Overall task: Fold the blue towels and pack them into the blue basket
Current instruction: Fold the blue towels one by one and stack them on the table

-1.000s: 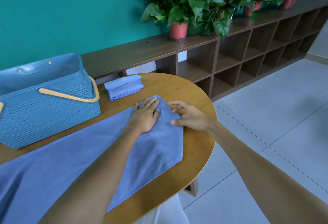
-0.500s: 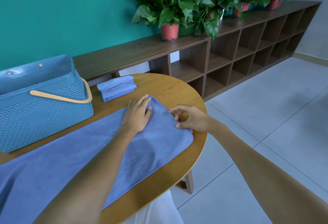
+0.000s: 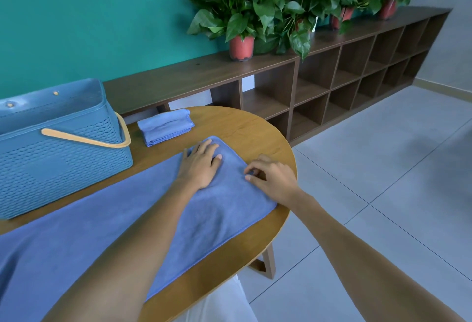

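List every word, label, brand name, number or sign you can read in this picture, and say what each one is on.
None: no readable text shows anywhere in this view.
Blue basket: woven-pattern walls and a tan handle, no label or brand visible.
Spread towel and folded towel: plain blue, no tag showing.
Plant pots, shelf and table: no print, sticker or number.
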